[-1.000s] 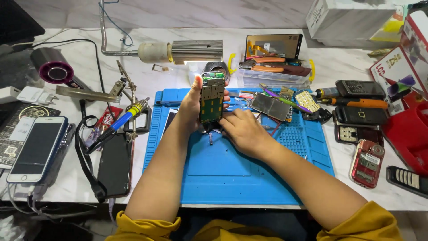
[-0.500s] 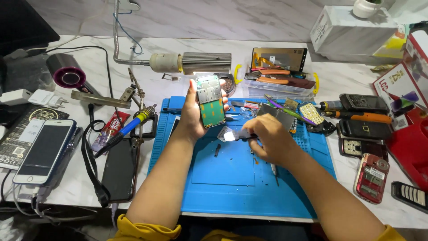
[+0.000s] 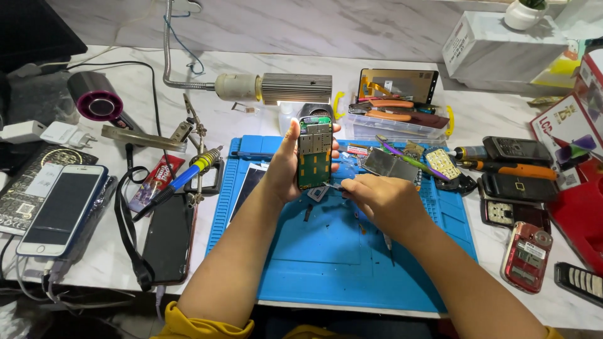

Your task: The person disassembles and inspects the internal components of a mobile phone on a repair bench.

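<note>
The left hand (image 3: 286,166) is clamped around an opened mobile phone (image 3: 314,152), holding it upright above the far half of the blue repair mat (image 3: 326,257), its bare green circuit board facing the camera. The right hand (image 3: 377,201) is closed on a thin metal tool (image 3: 333,186) whose tip meets the phone's lower right corner. The two hands sit close together, with only the phone between them.

The near half of the mat lies open beneath the forearms, and its front edge runs close to the front edge of the tabletop (image 3: 207,125). On the left, a soldering iron (image 3: 182,179) on its stand borders the mat, with a black smartphone (image 3: 168,238) and a white smartphone (image 3: 61,210) lying flat beyond it. On the right, four old keypad phones crowd the mat's edge, among them a red keypad phone (image 3: 526,256). Behind the mat stands a clear plastic tray (image 3: 396,129) holding orange-handled pliers, and a lamp on a gooseneck (image 3: 276,88) hangs over the work.

The tabletop is white marble-patterned, and a marbled wall runs behind it. A white box (image 3: 496,44) stands at the far right corner.
</note>
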